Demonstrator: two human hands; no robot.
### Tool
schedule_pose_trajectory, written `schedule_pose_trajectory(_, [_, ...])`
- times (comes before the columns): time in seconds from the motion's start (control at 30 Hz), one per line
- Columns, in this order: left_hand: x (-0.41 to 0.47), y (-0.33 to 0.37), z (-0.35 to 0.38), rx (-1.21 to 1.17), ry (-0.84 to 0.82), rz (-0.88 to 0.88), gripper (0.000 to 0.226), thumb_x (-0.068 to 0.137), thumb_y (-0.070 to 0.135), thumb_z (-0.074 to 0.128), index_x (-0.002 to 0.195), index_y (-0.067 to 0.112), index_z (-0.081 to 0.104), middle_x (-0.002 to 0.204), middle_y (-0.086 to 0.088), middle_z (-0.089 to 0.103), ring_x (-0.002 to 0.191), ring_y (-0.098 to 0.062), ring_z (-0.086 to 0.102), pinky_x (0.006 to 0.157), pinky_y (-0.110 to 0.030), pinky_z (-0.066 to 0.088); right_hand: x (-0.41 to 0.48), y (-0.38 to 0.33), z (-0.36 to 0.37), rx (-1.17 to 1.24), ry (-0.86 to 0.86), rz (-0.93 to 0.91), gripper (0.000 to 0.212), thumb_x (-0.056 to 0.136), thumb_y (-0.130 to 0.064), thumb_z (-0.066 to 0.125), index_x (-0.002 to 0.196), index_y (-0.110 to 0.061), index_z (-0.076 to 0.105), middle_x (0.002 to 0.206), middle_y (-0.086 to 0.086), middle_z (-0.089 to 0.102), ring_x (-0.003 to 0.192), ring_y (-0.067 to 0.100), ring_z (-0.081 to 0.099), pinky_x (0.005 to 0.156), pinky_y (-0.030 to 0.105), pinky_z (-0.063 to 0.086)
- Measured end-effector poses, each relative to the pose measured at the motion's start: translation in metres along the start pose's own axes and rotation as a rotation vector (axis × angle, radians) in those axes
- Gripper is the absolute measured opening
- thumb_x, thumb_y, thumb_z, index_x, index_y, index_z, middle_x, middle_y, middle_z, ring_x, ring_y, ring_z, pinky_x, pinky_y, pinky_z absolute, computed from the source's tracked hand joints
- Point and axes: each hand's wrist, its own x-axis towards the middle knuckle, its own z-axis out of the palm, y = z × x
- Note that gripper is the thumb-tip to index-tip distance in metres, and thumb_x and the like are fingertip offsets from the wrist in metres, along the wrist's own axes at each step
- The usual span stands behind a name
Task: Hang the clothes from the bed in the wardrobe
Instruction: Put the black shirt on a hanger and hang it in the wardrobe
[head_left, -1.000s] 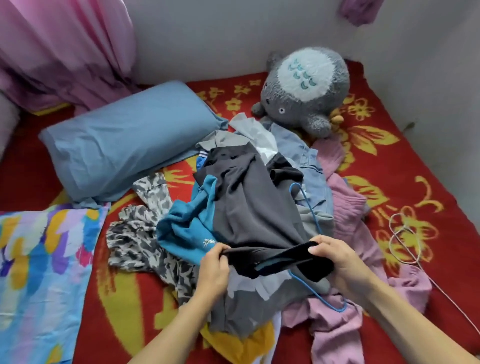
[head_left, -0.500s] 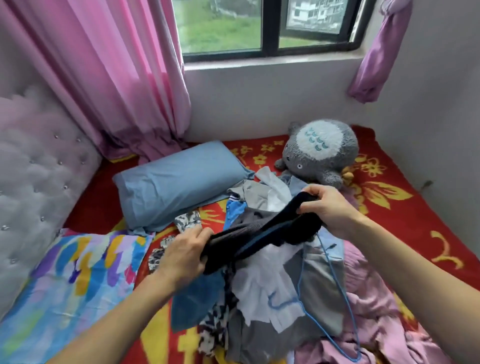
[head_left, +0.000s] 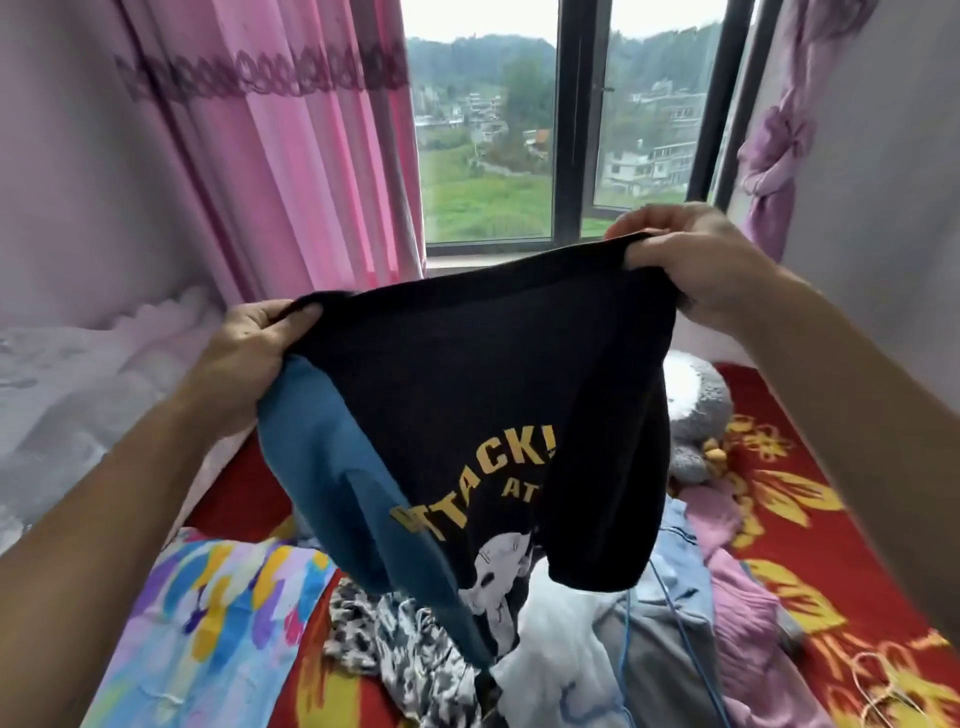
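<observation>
Where the black shirt (head_left: 467, 395) hangs open, yellow letters read "TTACK!" and "AT". The left hand (head_left: 249, 358) and the right hand (head_left: 691, 260) each pinch its top edge, holding it above the bed (head_left: 831, 551).

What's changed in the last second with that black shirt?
The left hand and right hand raised the black shirt off the pile and pulled it open. It was bunched low over the clothes before; now it hangs spread in the air, print showing. Both hands still grip its top edge. The pile and plush toy stay on the bed.
</observation>
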Motion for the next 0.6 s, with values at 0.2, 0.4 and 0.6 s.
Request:
schedule_pose_trajectory(0.2, [-0.002,-0.078,0.009,0.324,-0.036,-0.132,0.017,0.094,0.016,0.059,0.086,0.009,0.073,0.077,-0.002,0.069,0.066,-0.009,0.058,0.062,-0.022,0.047,-0.018,0.092,0.004,0.009,-0.124,0.305,0.033,0.080,0.014,0.047,0.081,-0.011,0.068,0.068,0.005,0.064,0.056,0.015,0.061,0.054,0.022,0.054])
schedule_pose_trajectory(0.4, [-0.068,-0.249,0.040,0.852,-0.234,-0.346,0.033,0.084,0.009,0.069,0.053,0.015,0.059,0.046,0.008,0.044,0.053,-0.014,0.044,0.050,-0.027,0.028,-0.109,0.309,0.030,-0.163,-0.206,0.845,0.016,0.073,0.003,0.053,0.067,-0.012,0.056,0.066,0.012,0.047,0.050,0.018,0.047,0.051,0.024,0.035])
schedule_pose_trajectory(0.6, [-0.146,-0.362,0.092,0.820,-0.220,-0.613,0.026,0.085,0.008,0.064,0.060,0.011,0.058,0.056,0.000,0.055,0.060,-0.018,0.052,0.052,-0.026,0.031,-0.210,0.442,0.035,-0.112,-0.368,1.296,0.017,0.079,-0.016,0.071,0.064,-0.016,0.062,0.060,0.000,0.053,0.052,0.011,0.050,0.055,0.020,0.038])
